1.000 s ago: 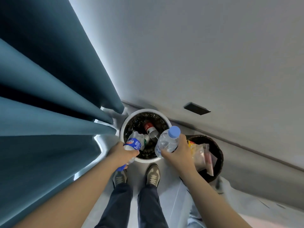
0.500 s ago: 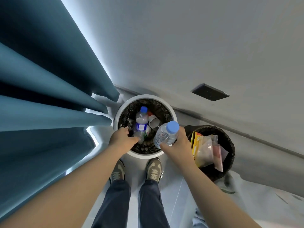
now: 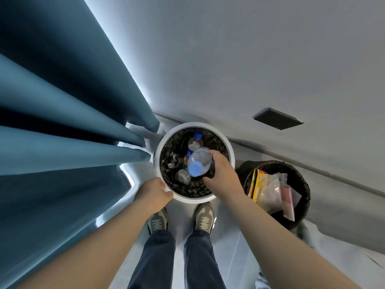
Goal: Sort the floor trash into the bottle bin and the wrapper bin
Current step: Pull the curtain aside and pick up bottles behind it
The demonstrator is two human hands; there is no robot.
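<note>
1. A teal curtain (image 3: pixel 62 132) hung in heavy, smooth folds down the left, its hem just beside the bottle bin.
2. The left grip (image 3: pixel 154 191) was released, its fingers loosely curled with nothing in them. It hung at the bin's near rim; whether it touched the rim could not be told.
3. Two grey-and-cream shoes (image 3: pixel 203 217) stood on the pale tiled floor (image 3: pixel 235 247), toes near the bin.
4. The bottle bin (image 3: pixel 193 124) was round with a smooth white rim and a crinkled, glossy black liner. Inside lay a labelled bottle (image 3: pixel 194 143) with a blue cap and a crushed bottle (image 3: pixel 183 176) of clear plastic.
5. The right grip (image 3: pixel 220 174) grasped a clear bottle (image 3: pixel 200 160) round its far end. The blue cap pointed up toward the camera, over the bin's mouth, and hid part of the contents.
6. The wrapper bin (image 3: pixel 305 184), dark, round and woven-looking, stood just right of the bottle bin. A yellow packet (image 3: pixel 258 182), a clear plastic bag (image 3: pixel 269 191) and a pink wrapper (image 3: pixel 288 204) stuck up past its rim.
7. A dark rectangular plate (image 3: pixel 278 118) sat in the plain grey wall (image 3: pixel 250 59) behind.
</note>
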